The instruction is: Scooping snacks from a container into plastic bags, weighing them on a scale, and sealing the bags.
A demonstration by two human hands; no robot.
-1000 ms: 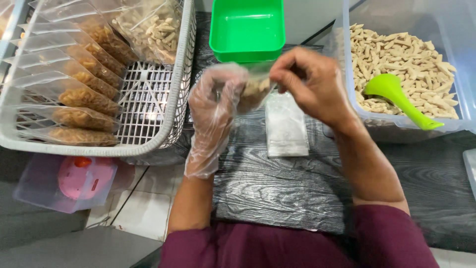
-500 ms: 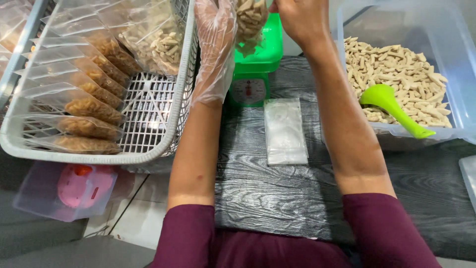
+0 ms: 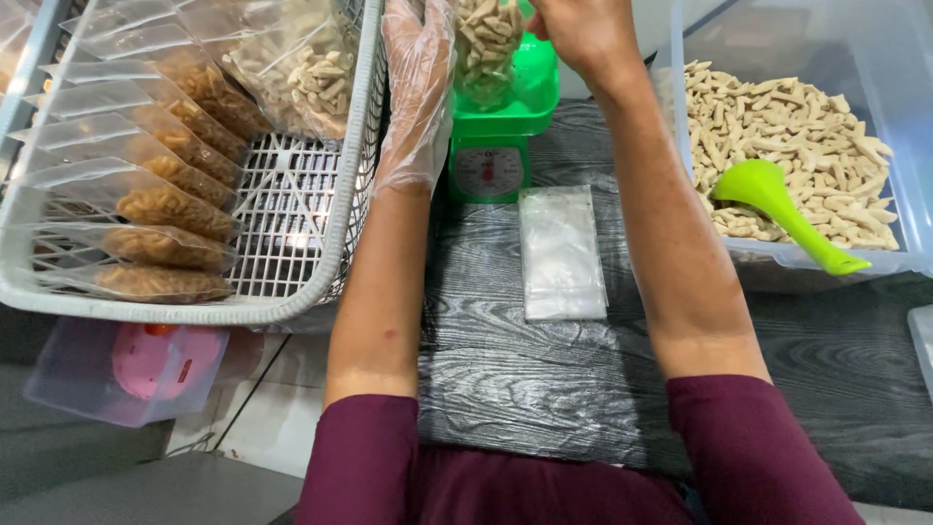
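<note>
My left hand (image 3: 420,68), in a loose clear plastic glove, and my bare right hand (image 3: 581,29) together hold a small clear bag of pale stick snacks (image 3: 486,44) at the top of the view. The bag hangs over the tray of a green kitchen scale (image 3: 501,122); I cannot tell whether it rests on it. Both arms reach forward over a dark wood-grain table (image 3: 544,379). A stack of empty clear bags (image 3: 561,253) lies flat between my forearms.
A white mesh basket (image 3: 292,233) at left holds several filled snack bags (image 3: 155,165). At right a clear tub (image 3: 904,262) is full of loose pale stick snacks (image 3: 777,126) with a green scoop (image 3: 777,209). A pink item in a clear box (image 3: 146,365) sits below.
My hands lifted the filled bag from just above the table up and away toward the green scale. The view shifted, so the scale's dial now shows.
</note>
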